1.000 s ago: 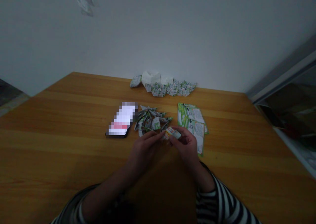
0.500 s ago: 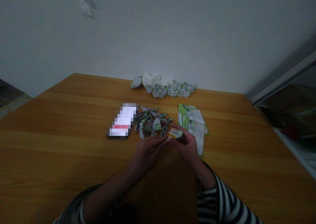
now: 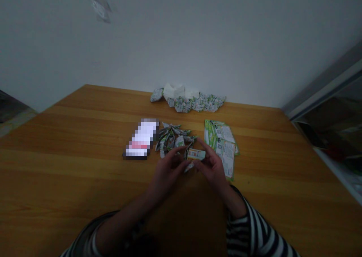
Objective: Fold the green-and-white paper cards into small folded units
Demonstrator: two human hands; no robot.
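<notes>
Between both hands is a small folded piece of printed paper (image 3: 196,154) with orange, white and green patches facing up. My left hand (image 3: 166,171) pinches its left side, thumb below and fingers curled above. My right hand (image 3: 212,169) grips its right end between thumb and fingers. A white corner of the paper sticks out below the thumbs. Just beyond the hands lies a loose heap of folded paper pieces (image 3: 169,136), partly hidden by the fingers. Flat green-and-white printed leaflets (image 3: 227,153) lie overlapping beside my right hand.
A phone (image 3: 143,138) with a lit, blurred screen lies left of the heap. Along the wall (image 3: 181,34) at the wooden table's (image 3: 85,136) back edge sit folded printed paper clusters (image 3: 183,104) and white tissue-like paper (image 3: 173,90). Shelving (image 3: 333,125) stands at the right.
The folded paper has turned and shifted slightly left and toward me. My left fingers have gone from lying extended against it to curling round its left side. My right hand still holds it.
</notes>
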